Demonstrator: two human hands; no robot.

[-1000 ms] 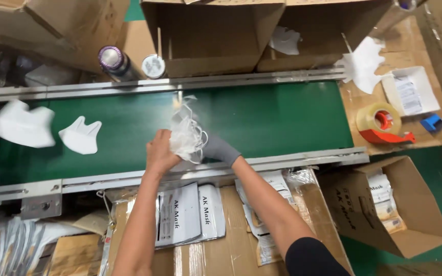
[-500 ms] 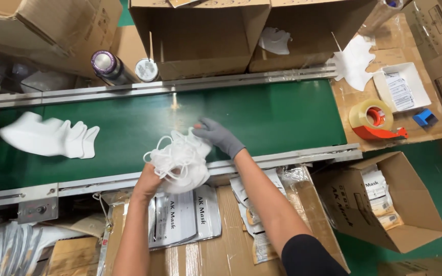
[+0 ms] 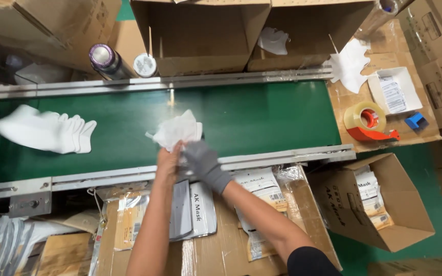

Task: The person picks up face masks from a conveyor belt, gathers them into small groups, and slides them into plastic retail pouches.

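Since half a second ago, we have lifted the bundle of masks off the near rail and out over the belt, and the loose loops we saw then are now gathered into a flatter stack. Nearest us, sealed packets (image 3: pixel 190 212) lie on flattened cardboard (image 3: pixel 221 245) under our forearms. Our left hand (image 3: pixel 169 161), bare, has its fingers closed on the lower edge of the white masks (image 3: pixel 179 130); our right hand (image 3: pixel 203 162), in a grey glove, has its fingers curled against the same edge, just beside the left. The masks sit above the green belt (image 3: pixel 262 115), close to its near rail (image 3: pixel 282 156).

To the right, an open box (image 3: pixel 379 204) holds more packets. Farther left on the belt lies a row of white masks (image 3: pixel 47 132), well apart from our hands. Beyond the belt on the right, a tape dispenser (image 3: pixel 367 122) rests on the desk (image 3: pixel 344 102) beside a small white tray (image 3: pixel 395 92) and a blue item (image 3: pixel 415 121). Farthest off stand large cardboard boxes (image 3: pixel 200 30) and two bottles (image 3: pixel 108 60).
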